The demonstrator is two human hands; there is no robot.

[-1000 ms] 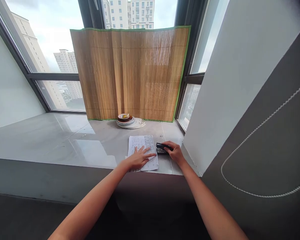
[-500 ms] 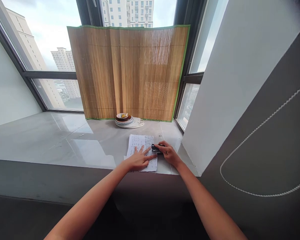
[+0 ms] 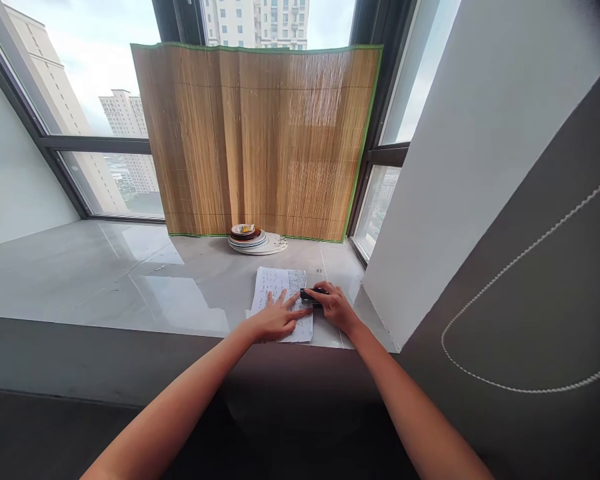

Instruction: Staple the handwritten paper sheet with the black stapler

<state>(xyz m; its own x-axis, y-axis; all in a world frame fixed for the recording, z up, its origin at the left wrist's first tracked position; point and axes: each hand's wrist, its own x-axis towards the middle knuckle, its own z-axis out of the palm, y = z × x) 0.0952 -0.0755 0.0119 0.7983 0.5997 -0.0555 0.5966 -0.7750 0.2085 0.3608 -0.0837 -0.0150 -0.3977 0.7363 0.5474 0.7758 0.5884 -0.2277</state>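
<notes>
Sheets of handwritten paper (image 3: 280,279) lie on the pale tiled sill, close to its front edge. My left hand (image 3: 275,320) rests flat on them with its fingers spread. My right hand (image 3: 336,307) is closed around a black stapler (image 3: 308,295), whose front end sits over the right edge of the paper. Its tip is beside the fingertips of my left hand. The stapler's rear is partly hidden under my right fingers.
Behind the paper, a stack of plates (image 3: 250,241) stands near a bamboo blind (image 3: 260,140) propped against the window. A white wall (image 3: 420,173) rises at the right, and a beaded cord (image 3: 480,293) hangs beyond it.
The view has shifted very slightly. The stapler looks a little more level in my right hand, and my left hand stays on the paper.
</notes>
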